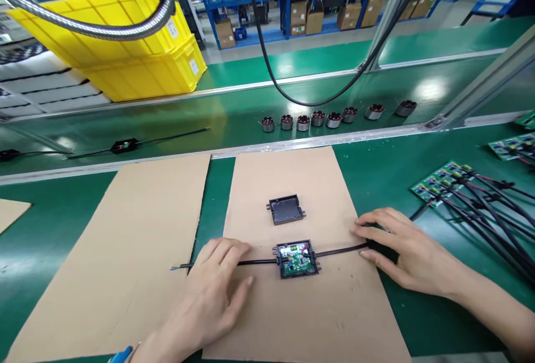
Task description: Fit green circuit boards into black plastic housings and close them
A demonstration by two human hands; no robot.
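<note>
A black plastic case (279,275) lies on the cardboard sheet between my hands, with a green circuit board (297,258) inside. One black cable (340,251) leaves it on the right, another on the left. My left hand (215,290) rests over the left cable (259,262), fingers extended and thumb apart; blue wire ends stick out beyond it. My right hand (397,248) has its thumb and fingers around the right cable, partly hiding it. Just behind the case sits a separate black cover (286,210), its hollow side up.
Circuit boards with black cables (445,182) lie at right. Several copper-wound rings (303,123) line the shelf behind. A cabled black case (124,145) lies at back left, near yellow crates (146,73). Another cardboard sheet (125,251) lies left. A black cable (267,67) hangs overhead.
</note>
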